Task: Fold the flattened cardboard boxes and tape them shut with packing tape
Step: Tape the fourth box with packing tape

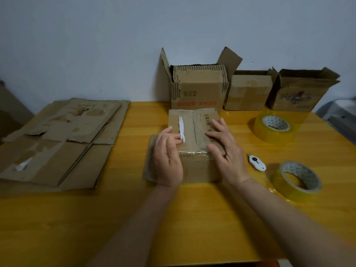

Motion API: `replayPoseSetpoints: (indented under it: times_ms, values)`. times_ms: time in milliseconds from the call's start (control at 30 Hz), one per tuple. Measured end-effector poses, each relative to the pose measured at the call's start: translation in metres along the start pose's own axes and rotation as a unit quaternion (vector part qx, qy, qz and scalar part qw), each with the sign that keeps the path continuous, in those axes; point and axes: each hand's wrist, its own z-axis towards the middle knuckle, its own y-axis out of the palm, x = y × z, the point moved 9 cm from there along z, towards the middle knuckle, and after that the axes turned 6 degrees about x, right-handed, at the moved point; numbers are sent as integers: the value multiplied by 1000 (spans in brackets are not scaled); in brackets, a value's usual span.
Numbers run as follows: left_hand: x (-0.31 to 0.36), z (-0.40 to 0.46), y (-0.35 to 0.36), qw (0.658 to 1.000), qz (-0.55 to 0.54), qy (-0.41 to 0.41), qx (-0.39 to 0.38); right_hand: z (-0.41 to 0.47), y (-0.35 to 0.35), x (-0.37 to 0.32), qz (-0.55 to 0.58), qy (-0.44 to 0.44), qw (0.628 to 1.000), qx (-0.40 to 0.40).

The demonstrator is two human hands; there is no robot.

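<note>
1. we have a small cardboard box [193,143] in the middle of the yellow table [192,218], its top flaps folded down and meeting along a centre seam.
2. our left hand [168,160] lies flat on the left flap, fingers straight; our right hand [224,151] presses the right flap the same way. neither grips anything.
3. one side flap juts out low on the left, not yet tucked, we judge.
4. the flattened boxes [61,143] are stacked at the table's left edge; three open boxes stand along the far edge.
5. two rolls of packing tape [274,128] [297,180] and a white cutter [257,162] lie toward the right edge.
6. the corrugated card looks light, stiff yet springy; we expect the flaps to lift if released, so we would hold one palm across the seam and take the near roll by its rim.
</note>
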Motion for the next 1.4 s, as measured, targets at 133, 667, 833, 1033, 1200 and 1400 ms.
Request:
replayPoseSetpoints:
  times_ms: [133, 667, 833, 1033, 1200, 1400]
  values:
    - [-5, 7, 0, 999, -27, -36, -29, 7, -2, 7, -121, -115, 979, -115]
    - [56, -42, 42, 852, 341, 311, -248, 18, -21, -12, -23, 35, 996, -74]
    - [62, -46, 19, 904, 235, 332, -134, 8, 14, -41, -17, 35, 964, -263]
    - [62, -44, 20, 920, 226, 308, -84, 32, 39, -30, -202, -15, 918, -340]
    - [58, -42, 18, 935, 194, 286, -78, 59, 74, -5, -380, -56, 839, -385]
    - [55, -40, 18, 942, 181, 268, -89, 100, 89, -1, -444, -74, 846, -286]
